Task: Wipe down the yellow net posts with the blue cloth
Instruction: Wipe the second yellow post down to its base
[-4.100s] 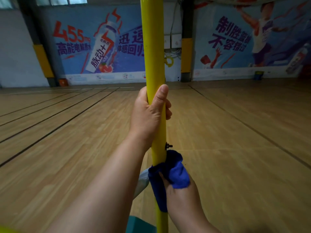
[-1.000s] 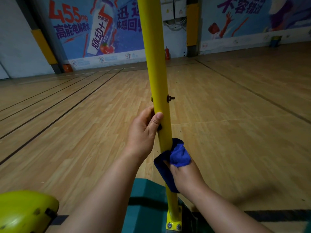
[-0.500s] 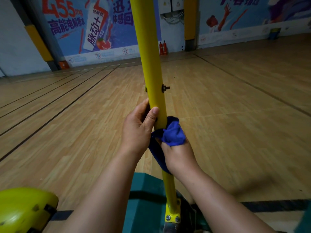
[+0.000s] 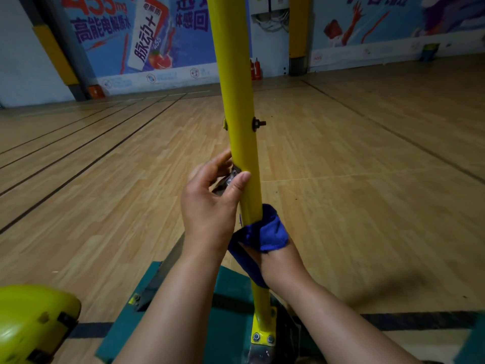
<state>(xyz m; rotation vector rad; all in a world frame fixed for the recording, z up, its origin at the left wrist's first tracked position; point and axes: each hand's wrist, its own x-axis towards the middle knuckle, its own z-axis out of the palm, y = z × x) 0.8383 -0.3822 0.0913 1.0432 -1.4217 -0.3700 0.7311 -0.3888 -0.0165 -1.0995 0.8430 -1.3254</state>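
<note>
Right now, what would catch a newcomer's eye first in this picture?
The yellow post rising up the middle of the view stands out first. Low on it, the right hand grips a blue cloth wrapped round the post, while the left hand holds the post just above.

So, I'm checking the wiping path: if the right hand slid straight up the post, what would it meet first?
Probably the left hand's thumb on the yellow post; the bolt sits higher.
</note>
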